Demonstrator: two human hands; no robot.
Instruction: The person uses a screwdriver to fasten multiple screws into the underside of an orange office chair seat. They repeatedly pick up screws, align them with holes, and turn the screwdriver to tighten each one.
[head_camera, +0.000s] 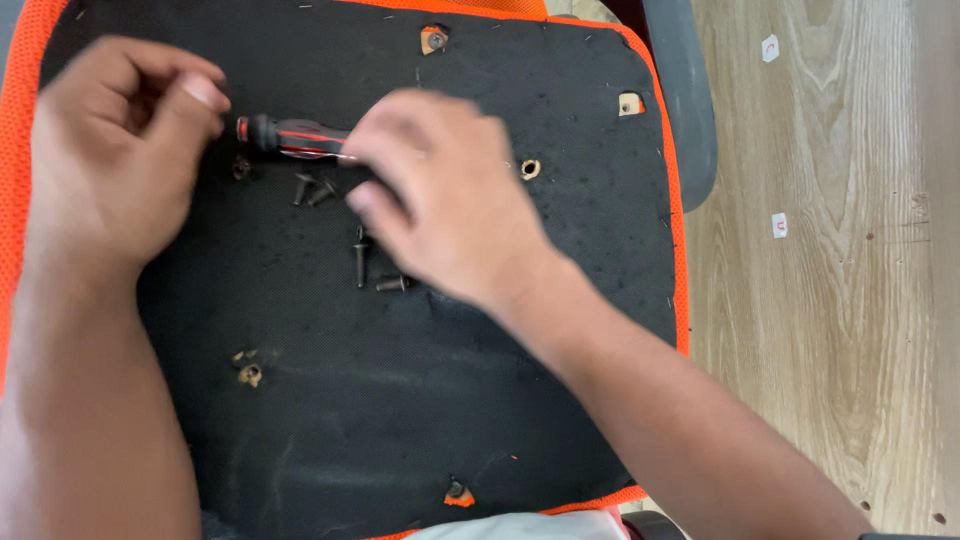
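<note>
Nearest the camera, a strip of white cloth shows at the bottom edge, just below the black underside of an upturned seat cushion with orange mesh trim. A small cutout with a fitting sits near that edge, and a brass-coloured screw hole lies to the left. Further up, loose dark screws lie scattered on the black fabric, just beside the right hand. That hand lies across a screwdriver with a black and red handle — its fingers are closed around the shaft end, the handle sticking out to the left. The left hand is at the handle's butt, fingers curled together, thumb tip just beside it; whether it touches cannot be told. Beyond, another screw hole and two corner cutouts show. To the right lies a wooden floor.
</note>
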